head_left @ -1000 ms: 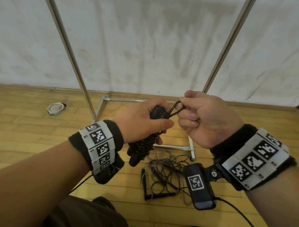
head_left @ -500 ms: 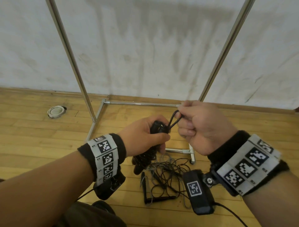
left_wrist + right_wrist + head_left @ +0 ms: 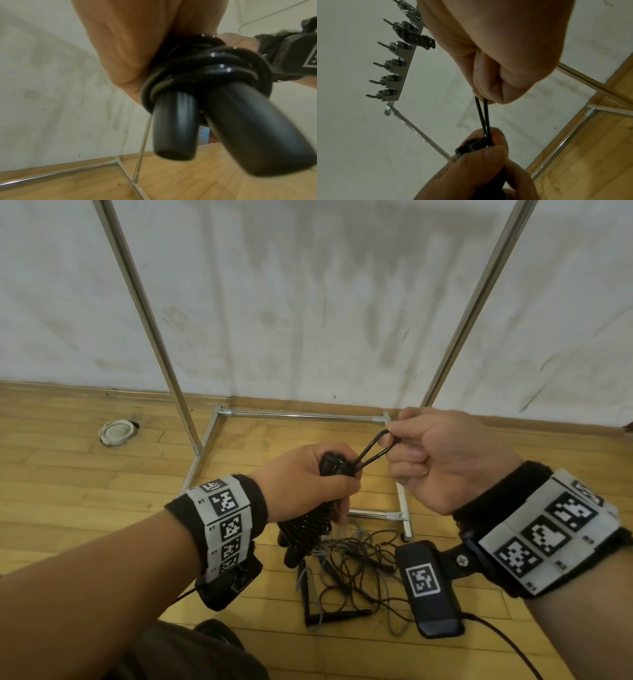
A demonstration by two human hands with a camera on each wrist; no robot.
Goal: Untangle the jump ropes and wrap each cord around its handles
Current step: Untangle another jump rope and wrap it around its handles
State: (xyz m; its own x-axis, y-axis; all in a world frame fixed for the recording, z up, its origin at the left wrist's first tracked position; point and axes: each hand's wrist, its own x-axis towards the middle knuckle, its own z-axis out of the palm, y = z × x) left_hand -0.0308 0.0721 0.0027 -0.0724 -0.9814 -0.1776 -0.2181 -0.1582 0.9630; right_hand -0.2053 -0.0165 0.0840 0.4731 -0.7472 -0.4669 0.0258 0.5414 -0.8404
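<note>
Wood floor [image 3: 85,494] runs back to a stained white wall, with a chrome rack [image 3: 294,415] standing at centre frame.

At centre of the head view, the left hand [image 3: 305,477] is clamped round a pair of black handles [image 3: 202,125] held side by side, cord [image 3: 197,70] already coiled tightly about them. The handle ends stick out below the fist, pointing down toward the floor. Just right of it, the right hand [image 3: 445,460] pinches a short loop [image 3: 373,448] of that cord, its two strands running taut down into the top of the left fist. The hands are close but not touching; the loop bridges them.

Judging by this, one rope is nearly finished: the wrap looks complete and only the last loop needs tucking or pulling snug. In the right wrist view, upper left, a wrapped rope [image 3: 418,39] seems to hang on a row of hooks [image 3: 390,79], so one is likely stored.

Below the hands, lower centre of the head view, a tangle [image 3: 352,573] of thin dark and grey cords and handles lies on the floor, well apart from both hands. That is left to do.
</note>
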